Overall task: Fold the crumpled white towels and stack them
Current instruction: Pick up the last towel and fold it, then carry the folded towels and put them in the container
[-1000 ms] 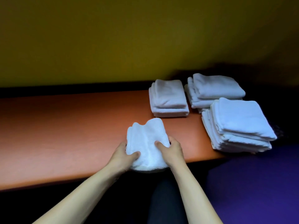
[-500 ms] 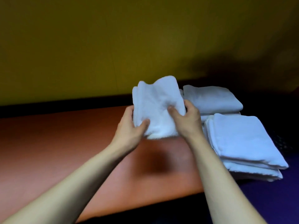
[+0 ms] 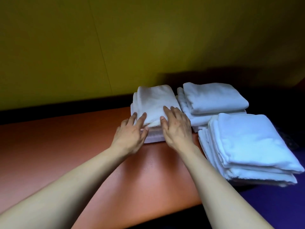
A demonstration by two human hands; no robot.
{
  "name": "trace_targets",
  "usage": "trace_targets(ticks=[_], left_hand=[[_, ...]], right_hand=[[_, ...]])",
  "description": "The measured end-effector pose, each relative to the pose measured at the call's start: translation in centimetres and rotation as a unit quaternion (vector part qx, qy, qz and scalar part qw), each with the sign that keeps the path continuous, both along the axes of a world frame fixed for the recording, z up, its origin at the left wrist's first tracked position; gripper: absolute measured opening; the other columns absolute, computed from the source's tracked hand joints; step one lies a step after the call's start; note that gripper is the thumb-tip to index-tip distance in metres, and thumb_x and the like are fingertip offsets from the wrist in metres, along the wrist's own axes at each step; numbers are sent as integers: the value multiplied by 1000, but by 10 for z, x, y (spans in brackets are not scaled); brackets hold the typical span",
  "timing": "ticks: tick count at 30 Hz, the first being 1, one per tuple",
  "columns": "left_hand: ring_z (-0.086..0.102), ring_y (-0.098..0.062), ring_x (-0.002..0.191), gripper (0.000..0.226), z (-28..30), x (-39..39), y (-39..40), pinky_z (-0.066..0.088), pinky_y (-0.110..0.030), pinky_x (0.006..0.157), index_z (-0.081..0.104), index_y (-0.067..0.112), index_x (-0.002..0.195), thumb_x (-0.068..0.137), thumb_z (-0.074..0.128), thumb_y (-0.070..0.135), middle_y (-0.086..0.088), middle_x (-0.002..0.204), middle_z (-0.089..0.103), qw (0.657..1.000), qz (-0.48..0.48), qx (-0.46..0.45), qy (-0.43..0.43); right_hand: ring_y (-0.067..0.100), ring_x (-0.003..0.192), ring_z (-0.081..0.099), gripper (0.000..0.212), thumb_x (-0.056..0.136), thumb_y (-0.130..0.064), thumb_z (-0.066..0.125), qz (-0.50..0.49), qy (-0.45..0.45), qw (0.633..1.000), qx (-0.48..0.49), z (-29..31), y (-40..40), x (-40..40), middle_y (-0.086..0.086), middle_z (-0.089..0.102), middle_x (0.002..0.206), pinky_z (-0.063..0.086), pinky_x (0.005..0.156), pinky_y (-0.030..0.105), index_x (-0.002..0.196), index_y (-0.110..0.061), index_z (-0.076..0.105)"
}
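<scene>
While both bare forearms are reaching in from the bottom of the frame toward its middle, the left hand (image 3: 130,133) is lying palm down with its fingers straight and spread, the fingertips resting on the near edge of the top towel (image 3: 155,103). The right hand (image 3: 177,128) is lying just beside it in the same flat pose, fingers stretched forward over the towel's near right corner, thumb pointing toward the left hand. Neither hand is gripping anything; both are pressing loosely on the cloth.

That folded white towel is sitting on top of a small stack (image 3: 153,138) at the middle of the frame, on the far part of the orange desk (image 3: 66,146). Just to its right a second stack (image 3: 212,100) is sitting against the dark back edge, and a third, taller stack (image 3: 250,146) is filling the right side, overhanging the desk's near right corner above a purple surface (image 3: 280,204).

No labels or writing are showing on any towel. The lower layers of the middle stack are partly hidden behind the hands, and the area behind the right-hand stacks is lying in deep shadow under the yellow-green wall (image 3: 115,38), too dark to make out.
</scene>
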State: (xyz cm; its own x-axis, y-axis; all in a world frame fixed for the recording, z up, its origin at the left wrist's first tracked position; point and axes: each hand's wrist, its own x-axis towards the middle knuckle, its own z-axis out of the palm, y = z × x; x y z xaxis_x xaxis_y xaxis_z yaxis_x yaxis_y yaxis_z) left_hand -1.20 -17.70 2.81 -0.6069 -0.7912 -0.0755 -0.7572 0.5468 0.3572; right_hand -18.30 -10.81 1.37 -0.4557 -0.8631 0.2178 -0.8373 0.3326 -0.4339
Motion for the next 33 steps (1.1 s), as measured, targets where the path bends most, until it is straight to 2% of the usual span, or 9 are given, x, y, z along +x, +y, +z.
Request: trace_targets(ticks=[4,10,16,20,23,25,29,31,33], left_hand=[[32,-38,143,57,21,9,19,35,-49,111,25,31,158,104,37,47,-8,165,22,1000,-10,-18,8],[43,-37,134,71,65,30,78,40,-47,107,39,26,151,90,22,58,-9,157,38,998,-44,-37,36],[54,-35,117,70,90,39,140,46,-46,96,48,24,142,88,20,59,-2,143,51,990,-112,-53,64],[54,-31,116,69,90,32,168,44,-44,97,47,27,141,88,18,60,2,139,52,989,-125,-33,72],[51,-29,120,72,85,17,183,41,-43,103,44,28,144,86,17,63,2,140,50,988,-134,14,80],[49,-28,125,66,79,3,188,39,-43,106,43,27,145,91,25,60,1,142,50,986,-132,55,89],[50,-22,131,45,70,-45,187,38,-33,107,46,19,144,104,44,39,-1,144,54,969,-67,177,159],[52,-20,129,45,67,-75,183,38,-28,99,49,16,142,103,45,38,0,141,56,950,-1,249,185],[54,-23,127,53,62,-106,176,39,-30,97,52,12,140,99,47,46,-1,137,58,930,46,307,195]], right_hand=[[28,144,35,52,103,-38,45,0,-32,999,-19,31,15,9,9,42,156,26,119,44,152,-21,42],[27,129,49,47,99,-29,52,-7,-43,997,-67,81,81,35,2,55,142,38,108,44,145,-20,50],[25,121,50,45,97,-27,52,-43,-30,997,-62,113,159,43,1,58,134,37,104,39,142,-24,51],[27,118,51,43,94,-23,55,-86,-32,994,-64,115,200,26,4,60,131,37,102,39,137,-21,55],[30,116,54,41,91,-25,55,-126,-36,989,-67,110,222,-1,8,62,126,41,101,43,132,-19,59],[31,115,54,38,93,-26,56,-171,-44,982,-63,109,232,-22,9,60,124,41,101,45,130,-22,59],[38,119,49,47,94,-37,56,-286,-24,958,-11,108,237,-81,15,53,132,36,101,48,138,-20,50],[40,127,45,62,95,-46,53,-313,-62,946,54,102,233,-113,18,47,142,34,105,50,148,-17,39],[38,124,50,72,92,-56,51,-309,-146,933,114,90,227,-138,18,49,142,42,101,47,148,-12,38]])
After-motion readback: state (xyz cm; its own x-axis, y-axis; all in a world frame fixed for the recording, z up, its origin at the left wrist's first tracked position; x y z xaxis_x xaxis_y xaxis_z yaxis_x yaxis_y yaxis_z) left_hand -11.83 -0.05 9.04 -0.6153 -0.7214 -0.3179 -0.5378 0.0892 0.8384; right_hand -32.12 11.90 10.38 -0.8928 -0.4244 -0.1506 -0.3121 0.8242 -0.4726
